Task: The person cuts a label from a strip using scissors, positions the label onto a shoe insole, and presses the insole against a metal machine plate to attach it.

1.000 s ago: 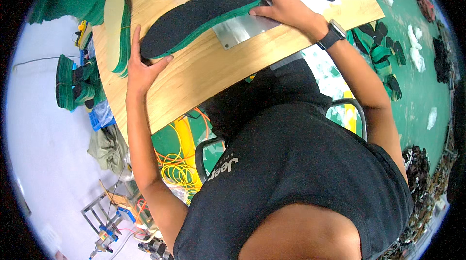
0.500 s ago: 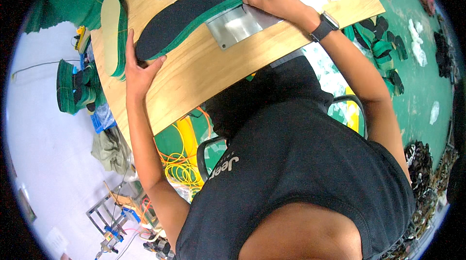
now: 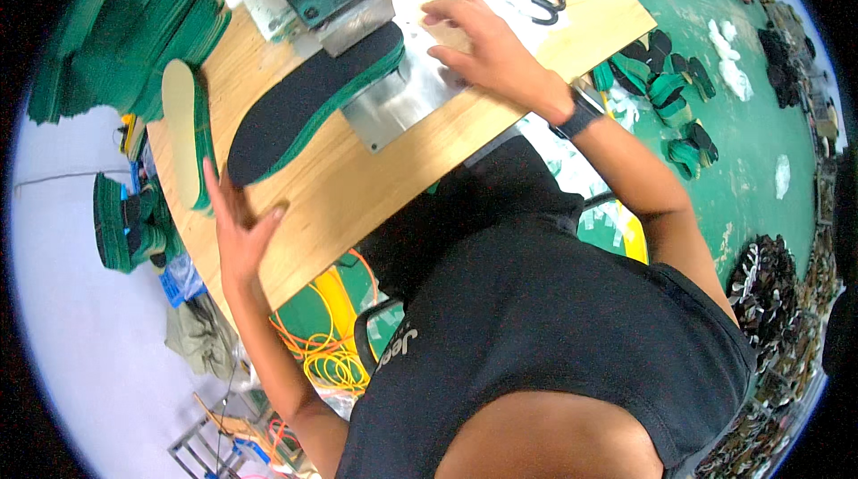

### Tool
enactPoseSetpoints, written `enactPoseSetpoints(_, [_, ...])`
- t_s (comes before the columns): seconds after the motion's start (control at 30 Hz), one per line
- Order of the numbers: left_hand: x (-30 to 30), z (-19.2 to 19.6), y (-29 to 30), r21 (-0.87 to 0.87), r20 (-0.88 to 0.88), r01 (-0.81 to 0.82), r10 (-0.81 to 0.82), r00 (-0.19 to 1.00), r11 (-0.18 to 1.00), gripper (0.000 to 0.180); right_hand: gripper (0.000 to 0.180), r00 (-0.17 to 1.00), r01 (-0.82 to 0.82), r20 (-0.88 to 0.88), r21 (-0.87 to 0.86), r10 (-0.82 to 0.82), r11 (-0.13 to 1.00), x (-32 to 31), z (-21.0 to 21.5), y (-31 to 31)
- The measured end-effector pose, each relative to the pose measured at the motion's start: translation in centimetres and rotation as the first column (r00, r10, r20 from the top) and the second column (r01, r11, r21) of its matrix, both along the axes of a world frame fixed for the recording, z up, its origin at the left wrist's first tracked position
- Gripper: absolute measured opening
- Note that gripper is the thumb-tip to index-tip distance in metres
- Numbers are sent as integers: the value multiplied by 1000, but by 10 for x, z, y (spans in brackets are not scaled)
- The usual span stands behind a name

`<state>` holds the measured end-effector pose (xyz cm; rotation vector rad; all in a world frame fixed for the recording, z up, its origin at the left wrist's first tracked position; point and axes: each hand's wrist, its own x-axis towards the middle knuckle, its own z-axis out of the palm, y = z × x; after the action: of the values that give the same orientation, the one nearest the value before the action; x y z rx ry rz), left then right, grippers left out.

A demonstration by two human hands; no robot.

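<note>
On the pale wooden tabletop [image 3: 331, 197] lies a long, curved, insole-shaped stack [image 3: 299, 108], black on top with layered green sides, its long axis slanting from near left to far right, beside a grey metal block [image 3: 359, 25]. My bare left hand [image 3: 241, 242] spreads thumb and fingers at its near end, contact impossible to tell; my bare right hand [image 3: 487, 43], fingers loosely parted, is empty just beyond its far end.
</note>
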<state>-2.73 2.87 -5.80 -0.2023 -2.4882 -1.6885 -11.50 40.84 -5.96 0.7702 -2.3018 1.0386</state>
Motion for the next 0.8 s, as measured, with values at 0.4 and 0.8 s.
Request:
enactPoseSetpoints(0.4, [5, 20, 95, 32, -201, 10, -4, 980, 999, 20, 45, 744, 630, 72, 255, -664, 733, -37, -11, 90])
enactPoseSetpoints(0.8, [-35, 11, 164, 478, -89, 347, -349, 933, 807, 34, 15, 917, 126, -390, 94, -80, 988, 32, 52, 26])
